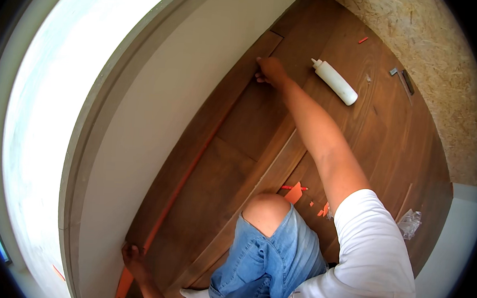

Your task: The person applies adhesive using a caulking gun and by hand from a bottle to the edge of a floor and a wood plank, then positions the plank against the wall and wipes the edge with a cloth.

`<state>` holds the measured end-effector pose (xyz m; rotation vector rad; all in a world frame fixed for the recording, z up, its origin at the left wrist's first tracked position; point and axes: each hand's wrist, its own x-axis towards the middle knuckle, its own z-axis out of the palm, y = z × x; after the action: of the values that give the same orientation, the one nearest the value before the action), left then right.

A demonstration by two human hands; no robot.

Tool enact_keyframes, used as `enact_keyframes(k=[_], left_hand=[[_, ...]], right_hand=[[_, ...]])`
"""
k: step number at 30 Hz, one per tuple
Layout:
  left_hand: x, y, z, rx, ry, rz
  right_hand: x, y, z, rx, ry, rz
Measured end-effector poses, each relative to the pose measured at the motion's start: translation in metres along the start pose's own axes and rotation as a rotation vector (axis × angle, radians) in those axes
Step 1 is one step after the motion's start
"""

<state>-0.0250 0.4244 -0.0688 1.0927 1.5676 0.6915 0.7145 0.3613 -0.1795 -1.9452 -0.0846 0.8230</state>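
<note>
A long, narrow brown wooden floorboard (196,127) lies along the base of the white wall. An orange strip (185,178) shows in the gap beside its inner edge. With the arm stretched out, my right hand (271,73) grips the board near its far end, fingers bent over the edge. My left hand (132,258) pinches the board's near end, close to the wall; some of its fingers are in shadow. More orange sheet (124,285) shows beyond that end. Laid floorboards (240,122) border the gap.
A white squeeze bottle (335,82) lies right of my right hand. Near my bent knee (267,212) are a red pencil (287,187) and orange scraps (295,193). Clear crumpled plastic (410,224) lies at right, a small dark-handled tool (406,83) by the chipboard wall (420,40).
</note>
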Motion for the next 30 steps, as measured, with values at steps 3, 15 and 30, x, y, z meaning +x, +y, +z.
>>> enact_keyframes(k=[3, 15, 30], left_hand=[[0.001, -0.007, -0.001, 0.039, 0.01, 0.012], [-0.004, -0.01, 0.008, 0.25, -0.028, -0.012], [0.045, -0.082, -0.011, 0.871, -0.089, 0.392]], right_hand=[[0.001, 0.0, 0.001, -0.004, 0.027, 0.0], [-0.038, -0.018, -0.008, -0.434, 0.038, -0.047], [-0.001, 0.049, -0.014, -1.215, 0.319, -0.736]])
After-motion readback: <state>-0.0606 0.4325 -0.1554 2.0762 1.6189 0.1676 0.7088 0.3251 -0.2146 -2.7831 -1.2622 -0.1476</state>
